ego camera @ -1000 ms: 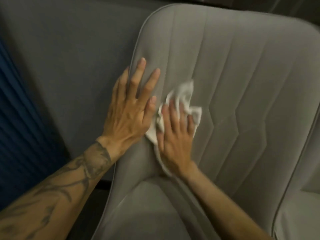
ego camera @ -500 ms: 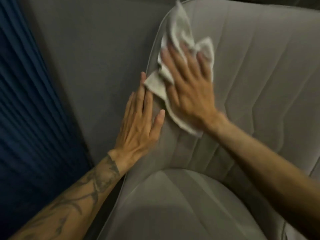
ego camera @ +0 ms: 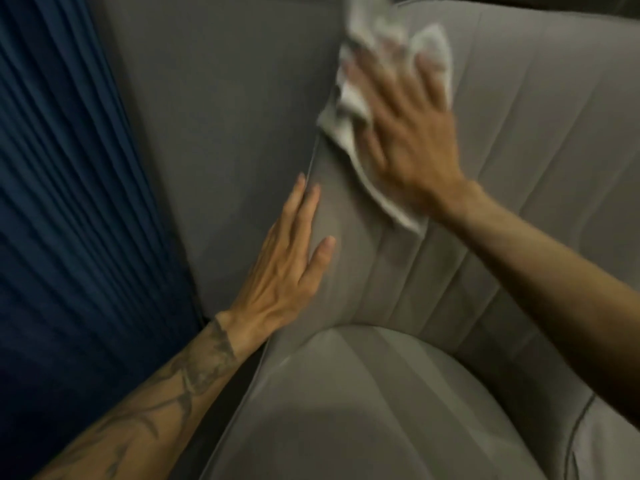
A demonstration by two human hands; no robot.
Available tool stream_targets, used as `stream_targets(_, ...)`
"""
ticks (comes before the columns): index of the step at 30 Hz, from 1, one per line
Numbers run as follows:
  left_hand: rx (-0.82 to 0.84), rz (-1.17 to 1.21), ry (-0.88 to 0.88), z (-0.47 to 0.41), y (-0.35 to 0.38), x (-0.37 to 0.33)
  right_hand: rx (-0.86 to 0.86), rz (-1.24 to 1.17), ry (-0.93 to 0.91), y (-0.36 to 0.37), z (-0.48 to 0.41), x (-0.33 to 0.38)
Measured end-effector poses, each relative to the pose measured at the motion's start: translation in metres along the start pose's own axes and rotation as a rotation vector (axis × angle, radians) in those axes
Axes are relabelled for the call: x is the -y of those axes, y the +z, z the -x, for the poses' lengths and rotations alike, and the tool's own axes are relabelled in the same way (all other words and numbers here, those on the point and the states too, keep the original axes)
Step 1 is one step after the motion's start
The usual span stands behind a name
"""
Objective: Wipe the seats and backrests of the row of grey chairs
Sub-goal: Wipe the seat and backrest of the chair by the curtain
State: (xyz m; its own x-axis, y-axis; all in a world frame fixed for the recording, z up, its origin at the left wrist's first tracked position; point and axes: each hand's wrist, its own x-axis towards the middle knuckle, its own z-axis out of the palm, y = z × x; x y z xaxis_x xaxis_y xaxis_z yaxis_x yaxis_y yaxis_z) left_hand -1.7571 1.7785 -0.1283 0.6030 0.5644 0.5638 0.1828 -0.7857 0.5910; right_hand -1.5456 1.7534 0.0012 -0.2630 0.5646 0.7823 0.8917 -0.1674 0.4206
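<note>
A grey padded chair fills the view, with its ribbed backrest [ego camera: 526, 140] above and its seat cushion [ego camera: 363, 410] below. My right hand [ego camera: 408, 126] presses a crumpled white cloth [ego camera: 349, 109] flat against the upper left corner of the backrest, fingers spread and straight. The cloth sticks out past my fingertips and reaches the top of the chair. My left hand [ego camera: 287, 268] rests flat on the backrest's left edge, lower down, fingers straight and holding nothing.
A grey wall panel [ego camera: 214, 116] stands directly behind the chair on the left. A dark blue pleated curtain [ego camera: 65, 202] hangs at the far left. Part of a neighbouring grey chair [ego camera: 609, 441] shows at the bottom right corner.
My right hand has swept the cloth up the backrest from its lower middle to the top left corner. My left hand has slid lower along the chair's left edge.
</note>
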Motion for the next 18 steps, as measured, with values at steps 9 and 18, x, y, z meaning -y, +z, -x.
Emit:
stream_targets(9,-0.046,0.246,-0.202,0.037,-0.010,-0.002,0.136,-0.267,-0.037,0.009,0.093,0.123)
stream_targets(18,0.152,0.076,-0.457,0.110,-0.002,0.007,-0.006,-0.240,0.096,0.015,0.044,0.095)
